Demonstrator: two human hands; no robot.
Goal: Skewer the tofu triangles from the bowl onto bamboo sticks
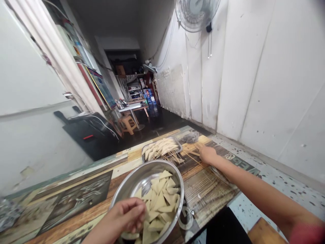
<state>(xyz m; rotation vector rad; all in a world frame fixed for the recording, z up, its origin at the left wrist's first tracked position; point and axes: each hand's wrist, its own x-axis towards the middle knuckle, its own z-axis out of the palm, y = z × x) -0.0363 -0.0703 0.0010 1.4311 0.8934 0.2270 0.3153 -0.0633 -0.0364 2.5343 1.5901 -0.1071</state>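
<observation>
Head view: I observed the left hand (129, 214) nearest the lens, positioned over the near left side of a round, smooth metal bowl (135, 179). Its fingers were curled inward with the thumb toward the index finger; I could not tell whether anything was pinched between them. The bowl contained pale beige triangular pieces (159, 200), flat and matte with straight edges, heaped loosely toward the right of the bowl and overlapping at varied angles. The bowl rested on a table (198, 189) with a glossy surface printed as wood planks in brown, cream and grey-green.

Beyond the bowl, I located the right hand (208, 155) low over the right part of the table, its arm extended from a red sleeve (308, 234). Its fingers were bent among thin wooden sticks (191, 153); I could not confirm whether they gripped any. Just behind the bowl, a shallow rectangular metal tray (180, 147) held rows of skewered triangles (161, 146), stacked in overlapping layers with their stick ends projecting toward the near right. A crumpled translucent plastic bag (191, 137) lay beside the tray's far right corner.

Farther away, I noted a tan stool (128, 124) with splayed legs, smooth pale wall panels (243, 67) and a round wire-caged fan (196, 13) mounted high.
</observation>
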